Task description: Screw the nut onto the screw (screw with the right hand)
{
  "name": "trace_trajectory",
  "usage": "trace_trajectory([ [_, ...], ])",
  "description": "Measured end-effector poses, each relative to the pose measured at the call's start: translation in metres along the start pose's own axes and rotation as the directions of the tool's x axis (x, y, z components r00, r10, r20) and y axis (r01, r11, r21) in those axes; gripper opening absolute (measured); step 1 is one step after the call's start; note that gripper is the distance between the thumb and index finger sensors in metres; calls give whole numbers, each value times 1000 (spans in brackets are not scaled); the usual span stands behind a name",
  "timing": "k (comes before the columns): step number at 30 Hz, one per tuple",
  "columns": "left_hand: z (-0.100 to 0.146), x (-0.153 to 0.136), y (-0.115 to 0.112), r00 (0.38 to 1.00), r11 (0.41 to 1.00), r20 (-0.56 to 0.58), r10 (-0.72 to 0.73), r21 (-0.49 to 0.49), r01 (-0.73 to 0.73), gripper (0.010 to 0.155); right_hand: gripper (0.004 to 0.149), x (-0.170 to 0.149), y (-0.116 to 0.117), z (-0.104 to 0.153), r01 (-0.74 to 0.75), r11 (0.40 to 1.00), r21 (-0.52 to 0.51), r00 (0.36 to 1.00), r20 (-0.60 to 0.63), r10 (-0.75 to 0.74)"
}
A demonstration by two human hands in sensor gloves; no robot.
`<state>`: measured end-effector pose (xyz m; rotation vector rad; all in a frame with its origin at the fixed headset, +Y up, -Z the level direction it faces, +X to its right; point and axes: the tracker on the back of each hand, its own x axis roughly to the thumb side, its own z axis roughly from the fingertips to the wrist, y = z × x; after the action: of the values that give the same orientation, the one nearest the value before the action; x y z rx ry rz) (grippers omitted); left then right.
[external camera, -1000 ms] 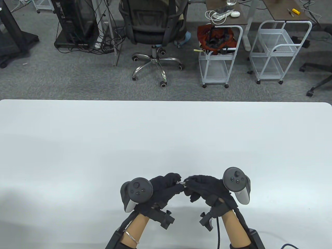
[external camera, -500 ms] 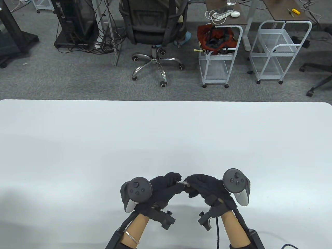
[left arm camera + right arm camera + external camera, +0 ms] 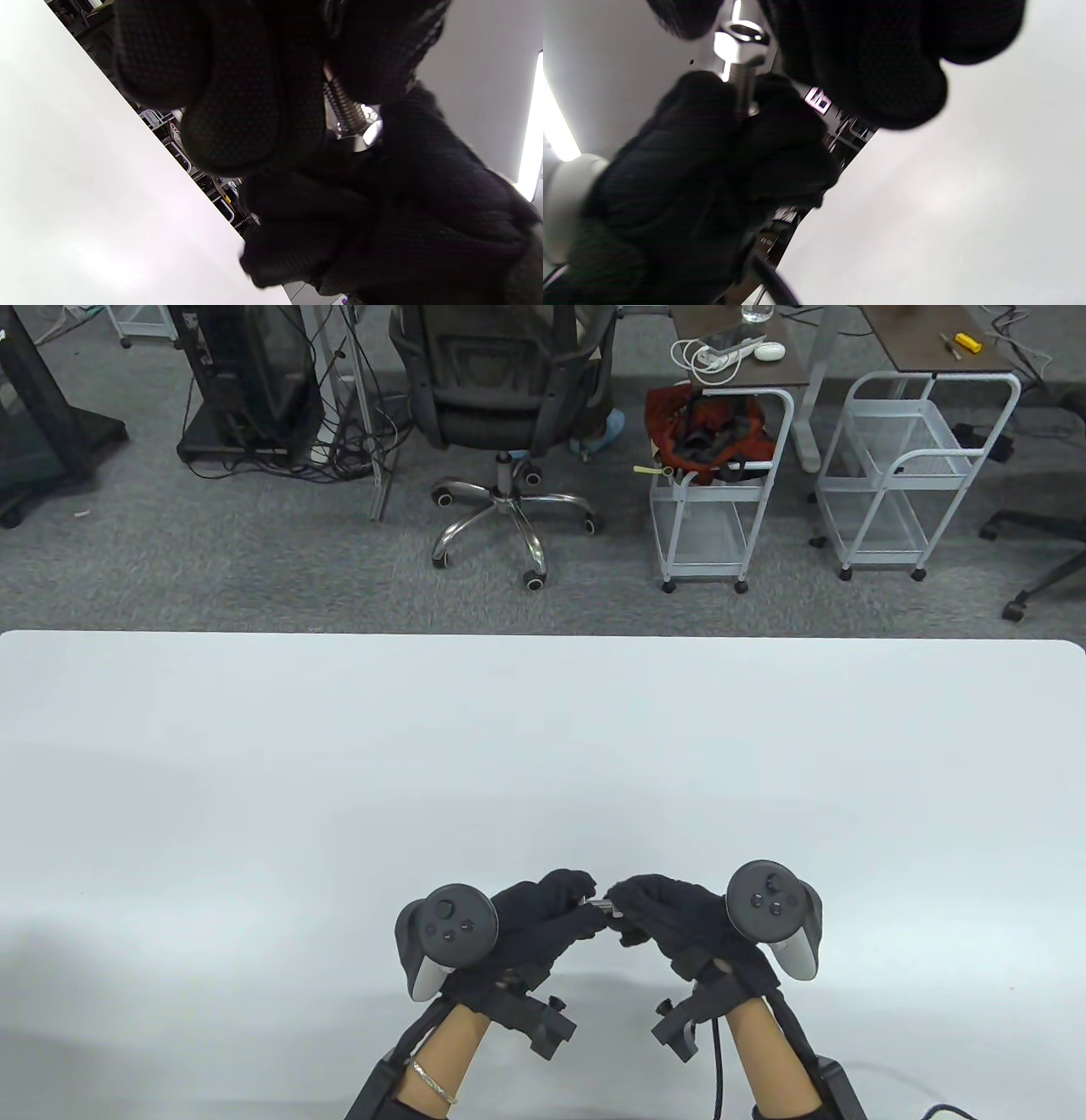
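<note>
Black knit gloves [image 3: 543, 916], a silver nut [image 3: 740, 40] and a white table [image 3: 339, 746] are seen.

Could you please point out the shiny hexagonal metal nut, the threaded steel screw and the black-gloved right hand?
shiny hexagonal metal nut [image 3: 741, 42], right wrist view, on its bright side face.
threaded steel screw [image 3: 341, 108], left wrist view, on the exposed threads.
black-gloved right hand [image 3: 679, 920], table view, on the back of the glove.
</note>
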<state>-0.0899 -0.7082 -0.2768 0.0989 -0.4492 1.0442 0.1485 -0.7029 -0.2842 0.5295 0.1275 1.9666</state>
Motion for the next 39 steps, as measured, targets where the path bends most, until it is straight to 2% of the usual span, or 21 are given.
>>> trace_trajectory([
  [2, 0, 0, 0, 1000, 1000, -6, -4, 7, 4, 48, 56, 1, 2, -2, 51, 997, 54, 999, 9, -51],
  [6, 0, 1, 0, 1000, 1000, -3, -2, 2, 2, 48, 50, -1, 2, -1, -18, 999, -32, 999, -29, 17],
  [8, 0, 1, 0, 1000, 1000, -1, -2, -1, 2, 48, 52, 0, 1, 0, -24, 999, -34, 999, -23, 23],
  [10, 0, 0, 0, 1000, 1000, -3, -5, 5, 5, 48, 60, 0, 2, -1, 17, 999, 29, 1000, 7, -17],
  [12, 0, 0, 1, 1000, 1000, -7, -4, 6, 4, 48, 55, 0, 3, -2, 35, 996, 82, 999, -2, -35],
  [17, 0, 0, 0, 1000, 1000, -9, -6, 2, 6, 47, 50, 0, 1, -1, -35, 999, -10, 999, -19, 35],
  [20, 0, 0, 1, 1000, 1000, -13, 2, 9, -2, 48, 57, 0, 2, -2, 23, 998, 61, 1000, 8, -24],
  [21, 0, 0, 1, 1000, 1000, -13, 2, 7, -2, 48, 56, 0, 2, -2, 30, 997, 72, 1000, 1, -30],
  [25, 0, 0, 1, 1000, 1000, -14, -6, 8, 6, 48, 49, 0, 2, -2, -32, 999, 16, 999, -12, 32],
  [27, 0, 0, 0, 1000, 1000, -15, 0, 5, 0, 48, 50, 1, 1, -1, -26, 1000, 2, 1000, -12, 26],
  [29, 0, 0, 0, 1000, 1000, -15, 10, 5, -10, 48, 57, 1, 2, -1, -6, 999, 53, 1000, -4, 6],
  [30, 0, 0, 0, 1000, 1000, -14, 8, 5, -8, 48, 56, 2, 2, -2, -7, 997, 75, 1000, 3, 6],
  [35, 0, -1, 2, 1000, 1000, -17, 2, 8, -2, 48, 47, 1, 1, -1, -40, 999, 15, 999, -5, 40],
  [39, 0, -1, 1, 1000, 1000, -21, 21, 7, -20, 48, 56, 2, 2, -1, 1, 998, 60, 1000, 11, -1],
])
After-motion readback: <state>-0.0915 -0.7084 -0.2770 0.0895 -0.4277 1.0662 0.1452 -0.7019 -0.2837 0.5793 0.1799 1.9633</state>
